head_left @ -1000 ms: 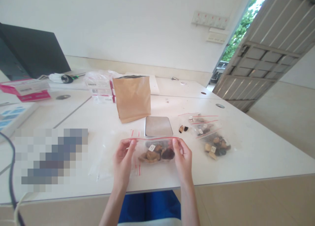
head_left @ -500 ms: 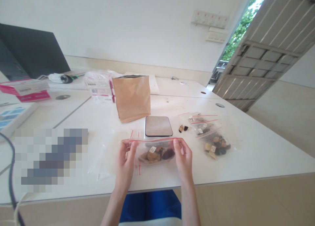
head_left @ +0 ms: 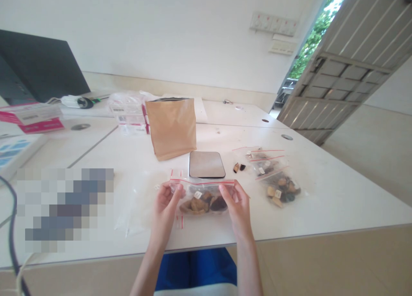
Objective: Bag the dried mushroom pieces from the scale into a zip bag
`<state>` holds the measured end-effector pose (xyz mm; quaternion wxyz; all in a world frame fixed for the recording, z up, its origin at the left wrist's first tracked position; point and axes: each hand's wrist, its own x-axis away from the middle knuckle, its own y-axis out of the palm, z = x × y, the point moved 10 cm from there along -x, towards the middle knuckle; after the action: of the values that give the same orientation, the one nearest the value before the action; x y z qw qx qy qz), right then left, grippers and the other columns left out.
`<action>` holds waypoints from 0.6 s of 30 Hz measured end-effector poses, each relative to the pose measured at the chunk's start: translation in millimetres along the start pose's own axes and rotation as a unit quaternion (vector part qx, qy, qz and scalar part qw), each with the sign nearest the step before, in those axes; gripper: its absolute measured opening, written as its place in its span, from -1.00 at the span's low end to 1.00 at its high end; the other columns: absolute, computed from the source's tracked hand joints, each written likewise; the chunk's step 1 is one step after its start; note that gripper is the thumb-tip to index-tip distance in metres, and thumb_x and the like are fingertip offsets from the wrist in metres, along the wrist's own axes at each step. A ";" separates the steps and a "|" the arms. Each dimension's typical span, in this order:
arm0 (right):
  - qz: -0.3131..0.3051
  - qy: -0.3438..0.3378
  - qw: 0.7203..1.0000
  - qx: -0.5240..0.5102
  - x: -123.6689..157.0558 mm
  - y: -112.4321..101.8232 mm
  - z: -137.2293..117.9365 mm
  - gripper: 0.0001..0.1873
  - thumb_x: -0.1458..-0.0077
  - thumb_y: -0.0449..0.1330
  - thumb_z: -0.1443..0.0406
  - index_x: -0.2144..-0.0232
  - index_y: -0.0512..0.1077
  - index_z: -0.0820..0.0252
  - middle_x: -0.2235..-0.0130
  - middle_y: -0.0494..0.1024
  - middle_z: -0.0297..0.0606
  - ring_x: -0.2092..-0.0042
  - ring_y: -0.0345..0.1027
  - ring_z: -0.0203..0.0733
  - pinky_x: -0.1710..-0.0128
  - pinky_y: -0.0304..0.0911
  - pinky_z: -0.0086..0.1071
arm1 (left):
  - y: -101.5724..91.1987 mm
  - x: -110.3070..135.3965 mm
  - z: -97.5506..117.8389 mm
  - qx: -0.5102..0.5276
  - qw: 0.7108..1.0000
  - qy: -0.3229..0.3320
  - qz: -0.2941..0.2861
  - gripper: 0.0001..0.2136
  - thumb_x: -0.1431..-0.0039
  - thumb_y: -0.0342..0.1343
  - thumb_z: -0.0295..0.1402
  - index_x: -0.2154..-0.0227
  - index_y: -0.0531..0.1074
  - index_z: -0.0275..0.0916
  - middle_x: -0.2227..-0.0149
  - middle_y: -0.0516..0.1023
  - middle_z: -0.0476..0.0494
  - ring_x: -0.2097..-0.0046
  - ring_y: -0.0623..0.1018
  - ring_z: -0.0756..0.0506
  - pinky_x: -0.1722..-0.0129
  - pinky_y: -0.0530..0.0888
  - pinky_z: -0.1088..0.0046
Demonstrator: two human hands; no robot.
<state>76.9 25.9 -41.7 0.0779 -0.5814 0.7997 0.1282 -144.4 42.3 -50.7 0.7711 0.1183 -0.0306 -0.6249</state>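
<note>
Between my two hands is a clear zip bag [head_left: 203, 205] with a red seal line, holding brown and dark chunks and a small white label. My left hand [head_left: 166, 201] pinches its top left corner, thumb in front and fingers behind. At the top right, my right hand [head_left: 237, 203] grips the seal strip the same way. Just beyond the bag lies a flat scale [head_left: 206, 164] with a metal plate. Two small loose pieces [head_left: 238, 167] rest right of the scale. Behind it stands a brown paper pouch [head_left: 172, 128], upright with its top open.
Several filled zip bags [head_left: 280, 190] overlap at the right. Clear empty bags [head_left: 135, 205] lie left of my left hand. Pink and white boxes [head_left: 130, 115] stand behind, with a dark monitor [head_left: 41, 68] at the far left. A blurred patch covers the table's left front.
My right thumb has slid left along the seal strip, and my left fingers have shifted slightly inward. The bag stays held in nearly the same place.
</note>
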 end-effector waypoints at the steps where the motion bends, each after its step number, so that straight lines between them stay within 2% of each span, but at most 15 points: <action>1: 0.001 0.001 1.000 -0.001 0.3 -0.1 0.2 -0.84 -0.07 0.26 0.18 0.37 0.47 0.15 0.38 0.51 -0.36 0.28 0.39 -0.27 0.22 0.27 -0.43 | -0.5 0.0 -0.7 -0.002 1.000 -0.004 0.002 -0.60 0.10 0.26 0.01 0.43 0.39 -0.25 0.48 0.45 0.00 0.38 0.45 0.01 0.31 0.41 0.54; 6: -0.004 0.004 1.000 0.002 2.3 1.8 -2.3 -0.82 -0.05 0.27 0.17 0.40 0.46 0.18 0.40 0.50 -0.35 0.29 0.38 -0.25 0.22 0.28 -0.40 | -2.8 1.9 -3.4 -0.041 0.999 -0.023 0.005 -0.63 0.05 0.22 -0.01 0.46 0.44 -0.28 0.48 0.48 -0.06 0.38 0.46 -0.03 0.31 0.40 0.50; 10: 0.001 -0.008 1.000 0.013 2.8 0.9 -7.8 -0.82 -0.06 0.26 0.18 0.42 0.44 0.18 0.42 0.48 -0.35 0.30 0.37 -0.25 0.23 0.27 -0.39 | -7.5 4.4 1.3 -0.046 0.999 -0.002 0.021 -0.68 0.02 0.23 -0.07 0.44 0.48 -0.28 0.43 0.53 -0.09 0.33 0.47 -0.05 0.31 0.39 0.51; 18: 0.032 -0.017 0.999 0.014 3.3 -2.4 -10.1 -0.80 -0.04 0.26 0.17 0.46 0.39 0.17 0.46 0.43 -0.40 0.35 0.34 -0.28 0.27 0.26 -0.42 | -10.2 7.5 3.4 -0.023 0.999 0.012 0.027 -0.75 0.00 0.25 -0.14 0.43 0.49 -0.25 0.46 0.49 -0.01 0.36 0.45 0.02 0.35 0.37 0.59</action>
<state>78.4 19.3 -33.2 0.0954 -0.5525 0.8179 0.1289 -153.3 32.5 -50.4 0.7903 0.1072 -0.0096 -0.6032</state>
